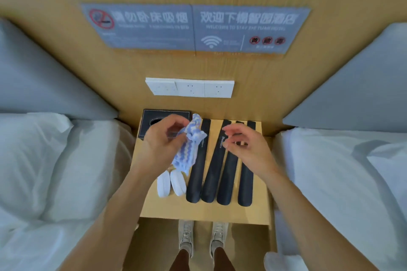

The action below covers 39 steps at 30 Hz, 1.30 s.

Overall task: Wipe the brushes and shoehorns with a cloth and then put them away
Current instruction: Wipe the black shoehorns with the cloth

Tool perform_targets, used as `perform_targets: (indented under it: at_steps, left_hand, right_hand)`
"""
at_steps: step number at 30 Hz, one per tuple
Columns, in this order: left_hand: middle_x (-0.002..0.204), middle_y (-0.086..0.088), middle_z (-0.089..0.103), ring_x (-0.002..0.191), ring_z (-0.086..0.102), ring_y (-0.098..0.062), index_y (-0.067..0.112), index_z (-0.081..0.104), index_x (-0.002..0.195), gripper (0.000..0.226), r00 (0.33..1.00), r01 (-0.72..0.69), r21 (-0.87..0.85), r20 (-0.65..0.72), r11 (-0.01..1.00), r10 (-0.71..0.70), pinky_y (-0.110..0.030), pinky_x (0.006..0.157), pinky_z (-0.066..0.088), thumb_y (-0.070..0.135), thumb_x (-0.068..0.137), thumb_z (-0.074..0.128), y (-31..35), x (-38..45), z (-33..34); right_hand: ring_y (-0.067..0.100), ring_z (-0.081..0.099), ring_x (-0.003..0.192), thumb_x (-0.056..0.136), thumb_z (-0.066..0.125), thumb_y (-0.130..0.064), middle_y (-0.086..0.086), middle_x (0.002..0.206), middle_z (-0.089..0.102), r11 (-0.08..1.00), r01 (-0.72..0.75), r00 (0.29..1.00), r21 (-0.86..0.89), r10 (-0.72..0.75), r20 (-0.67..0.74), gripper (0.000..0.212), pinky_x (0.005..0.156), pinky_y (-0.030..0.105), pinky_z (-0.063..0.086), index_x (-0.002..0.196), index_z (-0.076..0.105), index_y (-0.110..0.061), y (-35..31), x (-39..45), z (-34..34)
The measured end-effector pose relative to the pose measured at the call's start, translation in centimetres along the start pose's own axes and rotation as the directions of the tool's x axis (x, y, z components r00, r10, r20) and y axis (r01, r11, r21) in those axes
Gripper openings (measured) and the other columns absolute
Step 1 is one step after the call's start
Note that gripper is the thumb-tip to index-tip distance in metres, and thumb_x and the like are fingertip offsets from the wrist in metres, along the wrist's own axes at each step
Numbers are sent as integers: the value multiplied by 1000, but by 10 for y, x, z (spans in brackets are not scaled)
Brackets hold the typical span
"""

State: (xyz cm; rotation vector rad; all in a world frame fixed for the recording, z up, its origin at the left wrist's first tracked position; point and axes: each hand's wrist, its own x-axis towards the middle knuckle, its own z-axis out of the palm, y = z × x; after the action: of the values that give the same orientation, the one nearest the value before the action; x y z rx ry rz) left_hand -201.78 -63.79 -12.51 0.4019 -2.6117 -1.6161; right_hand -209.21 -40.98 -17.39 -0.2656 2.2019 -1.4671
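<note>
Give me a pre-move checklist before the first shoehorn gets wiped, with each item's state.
1. Cloth in hand: ok, left hand grips it.
2. Right hand free to pick up: ok, holds nothing, hovers over the shoehorns.
3. Four shoehorns within reach on the nightstand: ok, side by side.
4. Two brushes present: ok, beside the shoehorns.
5. Place to put them away: cannot tell, none visible.

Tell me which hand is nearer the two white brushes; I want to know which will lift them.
Left. The left hand, gripping the cloth, is above and just beyond the white brushes. The right hand hovers over the shoehorns, farther to their right.
</note>
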Motion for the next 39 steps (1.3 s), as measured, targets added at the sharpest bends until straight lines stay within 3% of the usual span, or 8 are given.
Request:
perform_targets:
  at_steps: [3,7,12,15,19,24,29,39]
  left_hand:
    - [92,8,72,88,69,-11,30,66,95,32,997,-59,-124,45,990,65,-23,72,52,-1,91,60,36,-1,-19]
    - [102,-12,70,99,67,-29,9,63,102,28,966,-166,-261,148,951,210,-37,85,53,-14,91,52,77,2,-45]
    - [107,-6,72,103,68,-22,11,66,109,30,942,-178,-319,217,931,254,-29,86,55,-8,92,50,117,1,-74]
    - [109,2,73,103,68,-19,21,68,113,25,965,-156,-313,156,937,212,-29,85,57,18,99,48,129,0,-89]
    - [105,15,71,94,68,-3,34,62,117,41,935,-291,-73,189,954,300,-19,77,55,56,83,63,144,-2,-96]
    - [97,17,65,82,64,3,40,54,109,51,925,-378,165,99,911,366,-29,74,58,35,69,86,152,-2,-85]
    - [92,16,62,76,69,-11,41,50,106,52,895,-445,29,49,895,443,-38,73,60,21,72,84,150,-2,-88]
    - [89,19,60,82,59,-2,33,57,91,33,864,-501,205,60,841,500,-29,74,55,28,73,85,153,-3,-74]
  right_hand:
    - [2,57,119,88,73,-12,-20,130,58,964,266,963,-6,-265,45,55,91,20,53,128,57,-47,-75,-14,-9]
    - [-2,45,132,91,65,-18,-22,137,53,920,379,922,-100,-366,125,56,103,26,45,137,49,-45,-139,-21,-23]
    - [-5,63,88,88,73,-14,-18,91,68,855,433,900,-285,-426,92,22,78,18,47,97,67,-34,-195,-28,-35]
    - [8,65,80,90,72,-17,-8,84,70,840,452,887,-301,-459,52,7,71,25,48,90,71,-23,-216,-34,-40]
    - [16,66,79,92,70,-20,-1,85,71,823,457,884,-337,-464,64,4,70,31,49,94,72,-17,-236,-43,-46]
    - [-2,59,64,93,69,-28,-8,77,67,834,424,895,-354,-445,25,12,61,14,42,89,71,-17,-244,-53,-51]
    - [9,58,67,94,69,-26,6,80,68,866,398,901,-303,-431,-47,16,64,25,42,87,68,-11,-237,-63,-58]
    - [15,62,72,93,69,-19,13,88,69,900,420,901,-120,-429,-67,6,64,28,48,89,67,-17,-225,-65,-58]
